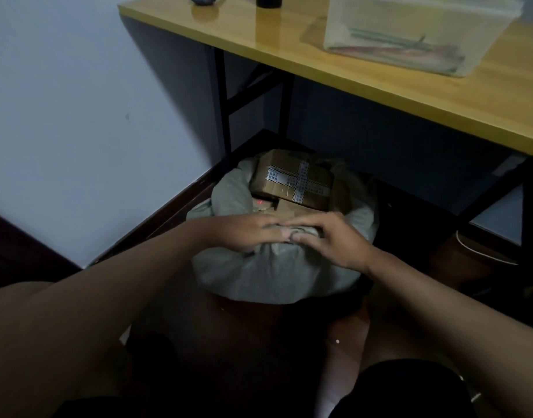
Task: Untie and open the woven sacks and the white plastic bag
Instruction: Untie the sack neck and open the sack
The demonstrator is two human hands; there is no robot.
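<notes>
A grey-white woven sack (pixel 277 273) sits on the dark floor under a yellow surface (pixel 440 95), its mouth already rolled down and open around a taped cardboard box (pixel 295 179) and other cartons that are hard to make out in the shadow. The left hand (pixel 253 232) and right hand (pixel 334 239) meet at the near rim of the sack, fingers curled and pinching the bunched fabric; what lies under the fingertips is hidden. A translucent plastic bin (pixel 416 31) on the surface is cut off at the top edge, its contents blurred.
</notes>
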